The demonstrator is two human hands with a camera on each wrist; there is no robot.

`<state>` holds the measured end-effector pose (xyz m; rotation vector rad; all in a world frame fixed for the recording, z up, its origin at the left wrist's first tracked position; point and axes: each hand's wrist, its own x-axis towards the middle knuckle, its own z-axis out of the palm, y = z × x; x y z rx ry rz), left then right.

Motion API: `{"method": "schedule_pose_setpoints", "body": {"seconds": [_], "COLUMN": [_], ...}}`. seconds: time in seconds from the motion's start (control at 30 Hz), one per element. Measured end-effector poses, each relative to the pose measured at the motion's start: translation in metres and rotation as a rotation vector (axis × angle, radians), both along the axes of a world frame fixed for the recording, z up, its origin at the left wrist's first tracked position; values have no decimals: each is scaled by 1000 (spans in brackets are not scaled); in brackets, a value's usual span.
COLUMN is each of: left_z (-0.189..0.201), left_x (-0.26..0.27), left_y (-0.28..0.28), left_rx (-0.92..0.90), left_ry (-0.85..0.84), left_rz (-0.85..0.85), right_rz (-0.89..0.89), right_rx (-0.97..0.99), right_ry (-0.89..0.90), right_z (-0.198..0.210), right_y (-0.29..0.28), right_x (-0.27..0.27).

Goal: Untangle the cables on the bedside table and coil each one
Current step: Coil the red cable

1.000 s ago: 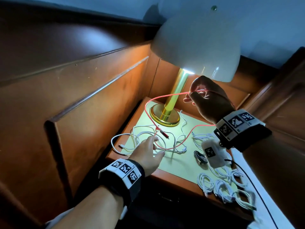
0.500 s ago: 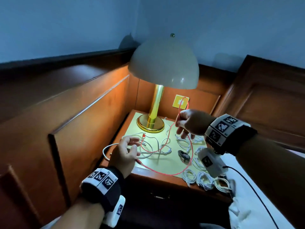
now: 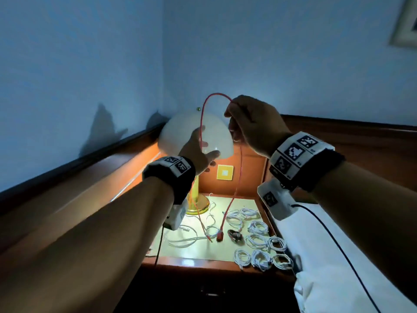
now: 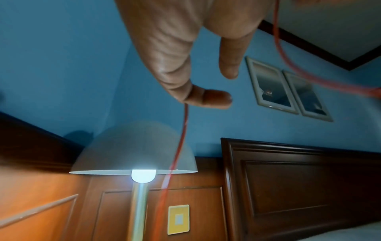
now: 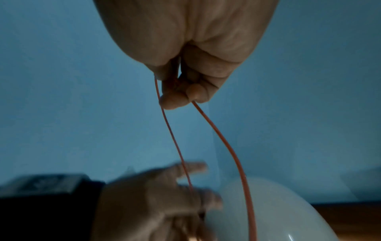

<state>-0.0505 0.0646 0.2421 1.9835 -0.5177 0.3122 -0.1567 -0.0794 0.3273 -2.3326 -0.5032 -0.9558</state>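
Red cable (image 3: 239, 168) hangs over the surface (image 3: 203, 251), not yet coiled. Right hand (image 3: 252, 123) pinches its top loop and left hand (image 3: 198, 152) pinches lower down. Several white coils (image 3: 257, 240) look done at right, with loose white cables (image 3: 187, 241) left to do.

Finishes, bedside corner.
Glossy smooth white lamp shade (image 3: 173, 134); polished brass-look metal lamp base (image 3: 202, 204); varnished wood wall panelling (image 3: 250, 175); matt red cable (image 3: 239, 177).

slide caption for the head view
Right hand and left hand pinch a raised red cable over coiled white cables.
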Motion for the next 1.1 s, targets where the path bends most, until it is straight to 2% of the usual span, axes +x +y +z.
{"method": "schedule_pose_setpoints", "body": {"seconds": [0.1, 0.2, 0.3, 0.4, 0.47, 0.6, 0.7, 0.8, 0.9, 1.03, 1.1], "left_z": [3, -14, -17, -5, 6, 17, 12, -11, -49, -128, -173], "left_x": [-8, -15, -38, -73, -104, -168, -193, -200, -199, -185, -180], "left_y": [3, 21, 38, 45, 46, 48, 49, 48, 41, 40, 40], "left_rx": [42, -12, -47, -120, -207, -291, -217, -83, -21, 99, 187], "left_ry": [36, 73, 97, 51, 79, 96, 43, 50, 133, 204, 239], "left_rz": [-7, 24, 45, 11, -32, -140, -101, -76, -100, -110, -183], "right_rz": [16, -11, -50, -3, 46, 107, 153, 154, 123, 95, 120], "right_rx": [103, 219, 253, 283, 283, 243, 312, 386, 407, 458, 532], "right_ry": [-158, -209, -116, 54, 156, 203, 239, 316, 381, 490, 579], "right_z": [29, 42, 36, 17, 2, -31, -56, -86, -122, -180, -215], "right_y": [-12, -35, -52, -49, -37, -10, 0, 1, -7, -19, -23], "right_x": [-32, -57, -74, -95, -114, -145, -151, -144, -131, -120, -115]}}
